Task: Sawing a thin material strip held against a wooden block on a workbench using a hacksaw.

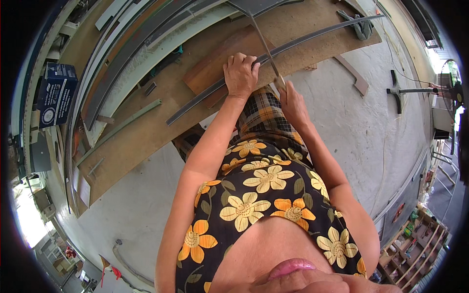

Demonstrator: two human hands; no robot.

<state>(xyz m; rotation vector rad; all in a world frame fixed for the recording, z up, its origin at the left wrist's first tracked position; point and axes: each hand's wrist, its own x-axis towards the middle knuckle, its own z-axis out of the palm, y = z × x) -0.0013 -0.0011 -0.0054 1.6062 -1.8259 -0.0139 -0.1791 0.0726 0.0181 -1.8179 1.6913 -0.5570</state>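
Observation:
A long dark grey strip lies across a reddish-brown board on the low wooden bench top. My left hand presses down over the strip with its fingers curled round it. Just to the right, my right hand is closed round the handle of a handsaw. Its thin blade, seen nearly edge-on, crosses the strip close to my left fingers and points away from me. How deep the blade sits in the strip I cannot tell.
Long grey and white strips are stacked along the left. A green strip and a short dark offcut lie on the bench. A grey glove-like cloth rests at its far right end. An angled offcut is on the floor.

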